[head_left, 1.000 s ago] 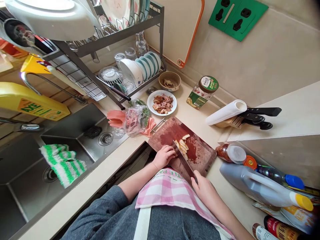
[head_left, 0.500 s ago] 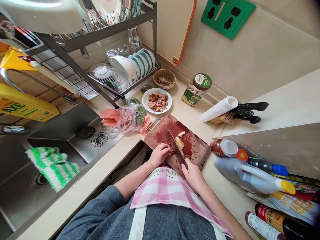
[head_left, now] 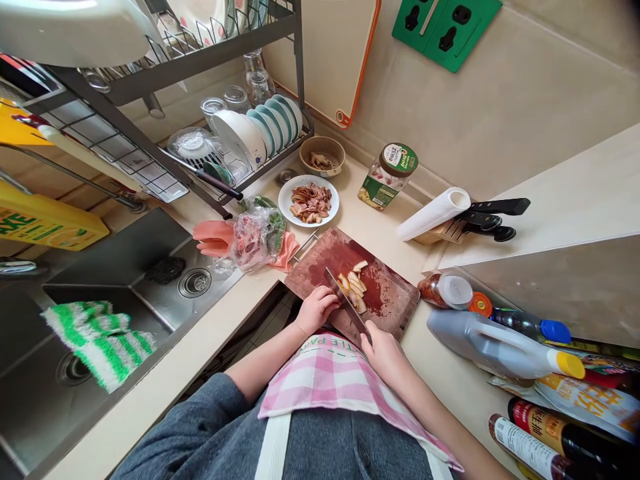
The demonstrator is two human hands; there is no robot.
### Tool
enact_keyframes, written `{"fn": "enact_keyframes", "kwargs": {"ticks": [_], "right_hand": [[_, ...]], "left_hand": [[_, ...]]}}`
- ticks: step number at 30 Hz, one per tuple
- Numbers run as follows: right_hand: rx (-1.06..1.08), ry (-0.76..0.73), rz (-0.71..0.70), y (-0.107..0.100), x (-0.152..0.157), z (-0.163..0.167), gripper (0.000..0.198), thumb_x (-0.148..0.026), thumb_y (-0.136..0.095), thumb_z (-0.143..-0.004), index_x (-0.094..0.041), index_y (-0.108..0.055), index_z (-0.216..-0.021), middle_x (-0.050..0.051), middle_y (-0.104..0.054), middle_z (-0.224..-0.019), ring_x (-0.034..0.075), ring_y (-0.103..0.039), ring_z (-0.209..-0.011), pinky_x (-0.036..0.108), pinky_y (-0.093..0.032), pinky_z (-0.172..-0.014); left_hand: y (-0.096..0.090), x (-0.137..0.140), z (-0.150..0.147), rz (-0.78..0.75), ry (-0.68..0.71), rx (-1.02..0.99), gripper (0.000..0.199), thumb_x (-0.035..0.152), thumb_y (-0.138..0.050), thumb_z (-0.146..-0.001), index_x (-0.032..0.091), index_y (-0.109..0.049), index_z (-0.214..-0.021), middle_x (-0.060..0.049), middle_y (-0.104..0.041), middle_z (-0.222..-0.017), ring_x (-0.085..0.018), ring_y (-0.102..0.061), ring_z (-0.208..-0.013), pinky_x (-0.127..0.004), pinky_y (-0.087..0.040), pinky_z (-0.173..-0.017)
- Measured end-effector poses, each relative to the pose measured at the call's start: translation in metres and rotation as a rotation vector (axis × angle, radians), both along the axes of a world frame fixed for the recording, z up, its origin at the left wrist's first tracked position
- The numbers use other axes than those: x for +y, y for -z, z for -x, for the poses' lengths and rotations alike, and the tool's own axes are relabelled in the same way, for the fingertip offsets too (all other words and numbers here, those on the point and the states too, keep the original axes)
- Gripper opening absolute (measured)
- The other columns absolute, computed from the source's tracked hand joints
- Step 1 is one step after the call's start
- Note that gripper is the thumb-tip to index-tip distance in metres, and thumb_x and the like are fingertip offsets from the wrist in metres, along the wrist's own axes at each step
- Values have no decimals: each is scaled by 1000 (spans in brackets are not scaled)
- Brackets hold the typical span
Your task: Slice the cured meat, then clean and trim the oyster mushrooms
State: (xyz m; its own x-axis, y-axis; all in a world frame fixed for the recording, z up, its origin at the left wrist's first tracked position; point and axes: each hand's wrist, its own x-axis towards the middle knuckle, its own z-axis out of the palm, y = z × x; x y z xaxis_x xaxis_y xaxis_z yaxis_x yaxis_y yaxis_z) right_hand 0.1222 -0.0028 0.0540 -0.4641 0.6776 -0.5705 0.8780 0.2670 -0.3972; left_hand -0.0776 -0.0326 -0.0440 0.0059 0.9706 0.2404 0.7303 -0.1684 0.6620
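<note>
On the reddish-brown cutting board [head_left: 393, 293], my right hand [head_left: 381, 347] is wrapped round the handle of a kitchen knife [head_left: 349, 307]. The dark blade slants up and to the left across the board. My left hand [head_left: 318, 309] is closed with bent fingers just left of the blade, on a piece of meat mostly hidden under the fingertips. Pale, brown-edged meat slices [head_left: 357, 288] lie in a small heap against the blade's right side. Beyond the board stands a white plate [head_left: 334, 205] of cut brownish-pink meat [head_left: 313, 202].
Left are a steel sink [head_left: 155, 293] with a green-striped cloth [head_left: 100, 340] and a dish rack [head_left: 210, 73]. Plastic-wrapped food [head_left: 250, 240] lies beside the board. A brown basket [head_left: 323, 150], jar [head_left: 387, 175], knife block [head_left: 443, 232] and several bottles [head_left: 495, 343] stand around.
The blade has shifted slightly left and lower over the board, and the slices at its right side are more spread out. My left hand keeps its place. The whole view has shifted slightly.
</note>
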Motion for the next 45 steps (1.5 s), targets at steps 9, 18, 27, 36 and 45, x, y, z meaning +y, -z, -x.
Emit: {"fn": "enact_keyframes", "kwargs": {"ticks": [9,18,27,36,45], "right_hand": [[-1,-30,20,-3,0,-11,15,-23,-35,-89,-20,-49,-88,2,-63,-67,14,-59,-61,22,-25,-52],[-35,20,-40,31,18,49,23,-30,-34,-90,-20,-51,-101,4,-62,-74,15,-59,-64,24,-28,-54],[88,48,-32,12,-1,-14,20,-29,-32,-89,-20,-50,-85,1,-60,-61,15,-56,-56,23,-28,-53],[48,3,19,-1,-2,-17,15,-25,-35,-87,-21,-49,-86,0,-60,-63,14,-55,-56,22,-24,-51],[-31,-39,21,-1,7,-2,14,-24,-36,-87,-21,-49,-87,2,-63,-67,14,-57,-60,22,-24,-52]], "left_hand": [[-1,2,-1,-5,7,3,20,29,-47,-88,23,-65,-92,-6,-61,-93,-17,-54,-92,-33,-47,-82],[3,0,1,-28,-5,-40,19,28,-49,-87,22,-66,-91,-5,-62,-92,-16,-54,-90,-32,-47,-83],[12,0,2,-24,-52,-85,19,30,-51,-86,24,-69,-84,-3,-60,-89,-13,-56,-83,-26,-47,-73],[12,-1,3,-44,-59,-62,18,27,-52,-86,22,-68,-81,-2,-59,-86,-12,-54,-80,-23,-46,-71],[15,-2,1,-54,-81,-82,17,25,-51,-86,22,-68,-82,-3,-60,-85,-12,-55,-80,-23,-46,-71]]}}
